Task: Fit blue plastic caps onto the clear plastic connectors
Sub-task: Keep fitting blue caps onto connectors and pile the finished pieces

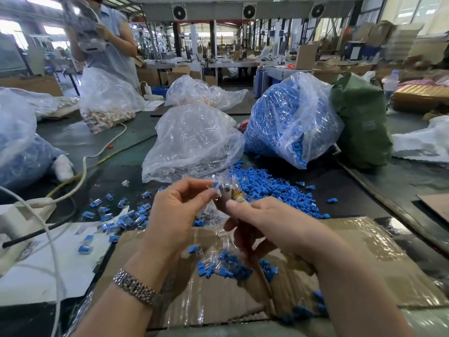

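Observation:
My left hand (179, 207) pinches a small blue cap (215, 184) between thumb and forefinger. My right hand (262, 222) curls round several clear connectors (228, 190), held right against the cap. A pile of loose blue caps (269, 190) lies just behind my hands, spilling from a big bag of blue caps (274, 117). A clear bag of connectors (194, 142) stands beside it. Assembled blue-and-clear pieces (126, 218) are scattered at the left, and more (228, 265) lie on the cardboard (364, 259) under my hands.
A person (109, 35) stands at the back left holding a bag. White and yellow cables (85, 166) cross the dark table at the left. A green sack (362, 122) sits at the right. More plastic bags (21, 142) stand along the left edge.

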The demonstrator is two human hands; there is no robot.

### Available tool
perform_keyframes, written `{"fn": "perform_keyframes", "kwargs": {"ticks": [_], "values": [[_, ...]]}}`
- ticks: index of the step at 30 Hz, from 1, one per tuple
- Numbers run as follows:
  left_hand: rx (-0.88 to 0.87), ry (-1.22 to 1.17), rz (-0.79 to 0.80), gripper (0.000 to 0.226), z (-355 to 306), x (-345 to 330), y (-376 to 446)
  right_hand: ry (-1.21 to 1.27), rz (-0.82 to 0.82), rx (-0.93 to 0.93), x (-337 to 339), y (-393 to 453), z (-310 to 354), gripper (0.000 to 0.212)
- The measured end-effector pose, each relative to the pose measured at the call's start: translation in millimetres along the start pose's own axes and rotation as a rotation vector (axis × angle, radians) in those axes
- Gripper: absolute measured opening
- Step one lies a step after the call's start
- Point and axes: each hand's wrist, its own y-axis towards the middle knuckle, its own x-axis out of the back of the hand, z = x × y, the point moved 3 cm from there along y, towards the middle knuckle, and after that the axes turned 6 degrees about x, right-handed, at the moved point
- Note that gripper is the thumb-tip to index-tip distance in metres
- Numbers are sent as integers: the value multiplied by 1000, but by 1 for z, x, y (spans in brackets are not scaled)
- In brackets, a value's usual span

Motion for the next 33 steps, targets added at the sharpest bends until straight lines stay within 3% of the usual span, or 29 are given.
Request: {"fn": "perform_keyframes", "kwargs": {"ticks": [3, 5, 7, 10, 13, 15, 19, 21, 24, 27, 33], "values": [[-25, 184, -270, 13, 1, 24, 0, 19, -148, 22, 22, -6, -3, 52], [-1, 460, -481, 13, 3, 41, 1, -196, -366, -15, 37, -6, -9, 51], [8, 758, -580, 15, 3, 49, 1, -496, -528, -115, 47, -4, -15, 42], [-83, 756, -358, 19, 1, 34, 1, -752, -581, -270, 53, 2, -25, 26], [-39, 712, -6, 21, 7, 13, 0, -884, -577, -342, 53, 8, -33, 37], [-29, 757, 101, 20, 13, 7, 0, -943, -583, -350, 50, 12, -36, 45], [-69, 883, 164, 18, 21, -1, -1, -1035, -620, -299, 49, 18, -39, 55], [-95, 914, 175, 18, 25, -6, -1, -1092, -654, -136, 48, 21, -33, 49], [-103, 911, 190, 19, 27, -10, 0, -1193, -545, 44, 36, 31, -28, 36], [-103, 890, 210, 15, 27, -13, 0, -1232, -433, 40, 27, 38, -32, 35], [-108, 873, 233, 21, 26, -15, -1, -1269, -449, 38, 26, 40, -32, 36]]}}
